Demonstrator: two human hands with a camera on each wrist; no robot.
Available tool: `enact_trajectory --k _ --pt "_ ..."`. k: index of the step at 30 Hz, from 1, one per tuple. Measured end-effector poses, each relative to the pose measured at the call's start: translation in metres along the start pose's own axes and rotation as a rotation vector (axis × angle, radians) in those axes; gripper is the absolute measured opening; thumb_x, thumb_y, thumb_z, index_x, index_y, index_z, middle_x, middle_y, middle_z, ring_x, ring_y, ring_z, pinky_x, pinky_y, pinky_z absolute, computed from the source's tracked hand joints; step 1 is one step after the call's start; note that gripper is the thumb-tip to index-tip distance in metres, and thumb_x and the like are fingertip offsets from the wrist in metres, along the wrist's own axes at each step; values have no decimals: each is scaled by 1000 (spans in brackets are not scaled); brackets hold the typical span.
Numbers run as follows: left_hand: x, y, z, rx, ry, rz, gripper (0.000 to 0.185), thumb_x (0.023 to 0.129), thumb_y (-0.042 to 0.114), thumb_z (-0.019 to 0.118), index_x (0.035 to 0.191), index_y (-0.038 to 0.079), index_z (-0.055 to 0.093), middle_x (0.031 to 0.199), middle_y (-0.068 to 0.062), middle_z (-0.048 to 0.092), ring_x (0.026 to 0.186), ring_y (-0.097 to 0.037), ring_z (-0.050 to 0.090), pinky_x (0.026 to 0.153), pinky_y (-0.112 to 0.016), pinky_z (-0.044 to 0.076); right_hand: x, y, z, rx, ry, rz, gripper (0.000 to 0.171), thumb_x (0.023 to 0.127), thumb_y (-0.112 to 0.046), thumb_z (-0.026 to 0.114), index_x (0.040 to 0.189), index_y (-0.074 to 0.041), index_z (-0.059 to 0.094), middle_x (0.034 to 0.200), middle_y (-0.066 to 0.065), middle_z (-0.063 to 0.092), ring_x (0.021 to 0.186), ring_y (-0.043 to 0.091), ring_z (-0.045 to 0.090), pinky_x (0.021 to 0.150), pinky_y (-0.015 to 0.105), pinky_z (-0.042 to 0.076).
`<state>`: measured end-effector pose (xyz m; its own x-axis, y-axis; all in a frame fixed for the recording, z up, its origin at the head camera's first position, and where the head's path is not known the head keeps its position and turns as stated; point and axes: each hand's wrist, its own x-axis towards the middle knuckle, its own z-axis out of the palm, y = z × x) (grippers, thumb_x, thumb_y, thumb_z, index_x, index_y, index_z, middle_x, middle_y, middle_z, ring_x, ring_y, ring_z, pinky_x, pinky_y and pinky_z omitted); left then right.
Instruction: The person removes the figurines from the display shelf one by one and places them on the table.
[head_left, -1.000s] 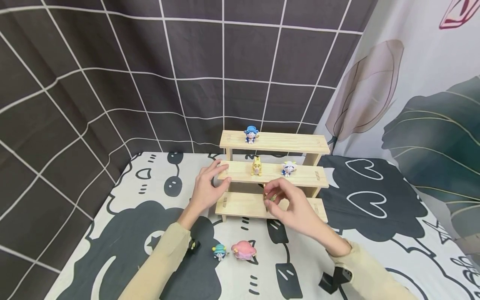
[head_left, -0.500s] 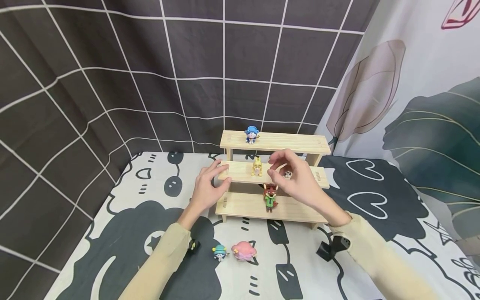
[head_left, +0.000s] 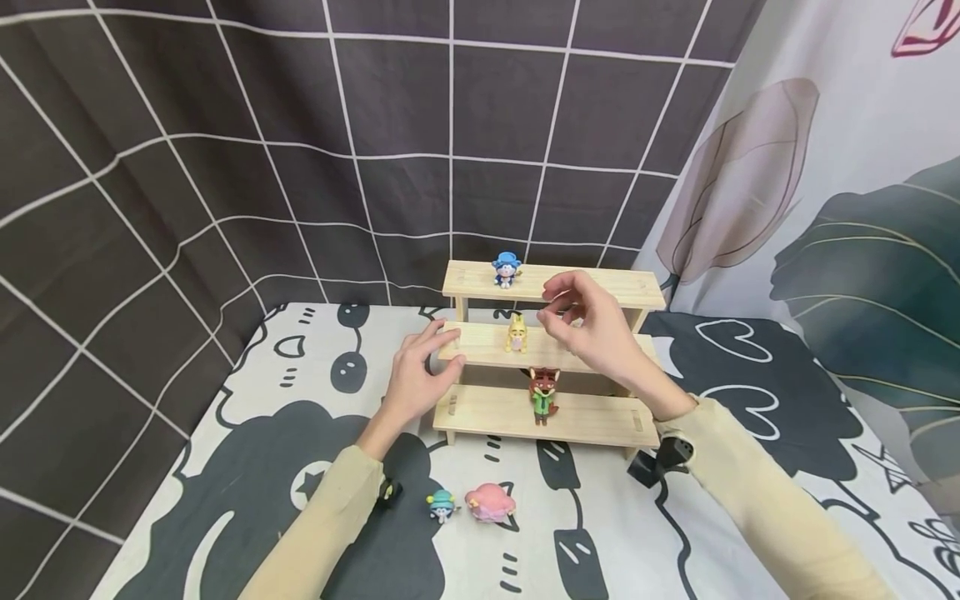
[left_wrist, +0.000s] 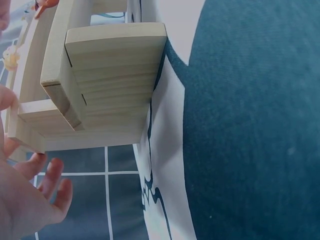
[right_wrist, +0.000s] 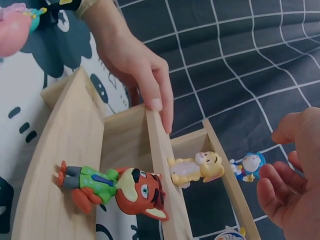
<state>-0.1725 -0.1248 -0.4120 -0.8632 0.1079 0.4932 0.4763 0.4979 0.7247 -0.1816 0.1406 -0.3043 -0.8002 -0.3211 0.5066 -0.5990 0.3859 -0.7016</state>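
- The left hand (head_left: 415, 382) rests on the left end of the wooden shelf (head_left: 480, 410), fingers straight along its middle step.
- The right hand (head_left: 592, 329), fingers curled, pinches a small white figure (head_left: 573, 316) just above the middle step, beside the yellow figure (head_left: 515, 334).
- A fox figure (head_left: 542, 393) stands on step 1, the lowest.

Beige long sleeves (head_left: 750, 492), a black camera mount (head_left: 660, 460) at each wrist.

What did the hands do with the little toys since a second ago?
The right hand let go of the fox toy on the bottom step, then rose and picked the white-headed toy off the middle step. The left hand stayed on the wooden shelf.
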Motion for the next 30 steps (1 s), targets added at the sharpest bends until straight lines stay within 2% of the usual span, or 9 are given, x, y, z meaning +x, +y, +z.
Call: enact_trajectory --k 6,16,30 --pt "0 0 0 -13 9 21 40 86 14 74 124 3 70 143 -22 52 120 -36 52 95 -54 47 8 5 -1 10 13 -29 29 86 9 69 112 5 58 106 20 62 88 23 64 71 22 47" --pt "0 1 0 -16 10 20 41 86 14 75 125 4 70 144 -19 52 121 -36 52 96 -54 46 17 8 0 -28 -20 17 33 87 7 69 117 6 55 111 20 61 93 25 65 73 23 49" --pt "-1 0 0 -12 10 9 40 86 14 75 125 4 70 144 -21 52 122 -36 52 98 -55 44 30 10 4 -49 1 12 33 86 5 70 117 6 57 110 17 61 93 26 66 74 24 51"
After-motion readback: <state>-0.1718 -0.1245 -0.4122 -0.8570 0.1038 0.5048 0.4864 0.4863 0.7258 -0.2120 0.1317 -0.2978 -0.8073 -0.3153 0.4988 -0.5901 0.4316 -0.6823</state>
